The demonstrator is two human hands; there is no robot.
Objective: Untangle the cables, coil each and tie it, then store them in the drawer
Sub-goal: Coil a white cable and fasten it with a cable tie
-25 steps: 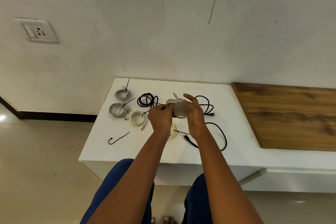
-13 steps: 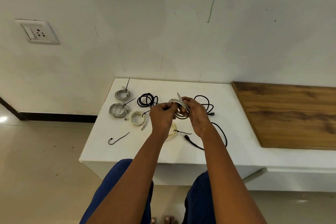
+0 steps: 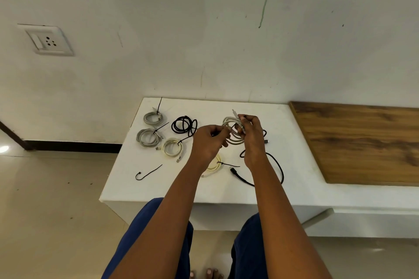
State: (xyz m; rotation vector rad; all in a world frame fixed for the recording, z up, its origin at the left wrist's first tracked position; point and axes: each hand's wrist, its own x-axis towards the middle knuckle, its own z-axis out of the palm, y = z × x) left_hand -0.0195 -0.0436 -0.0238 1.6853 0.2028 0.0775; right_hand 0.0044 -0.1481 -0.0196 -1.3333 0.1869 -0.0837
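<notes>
Head view | grey cable coil (image 3: 232, 130) gripped upright by right hand (image 3: 252, 136) | left hand (image 3: 207, 142), just left, pinching black tie (image 3: 215, 135).

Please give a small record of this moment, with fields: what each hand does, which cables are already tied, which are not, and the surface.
left hand: pinches a thin black tie at the coil
right hand: holds the grey-white coil above the table
tied coils on table: two grey, two cream, one black
loose: black cable, uncoiled; spare tie
surface: white table
drawer: not visible
</notes>
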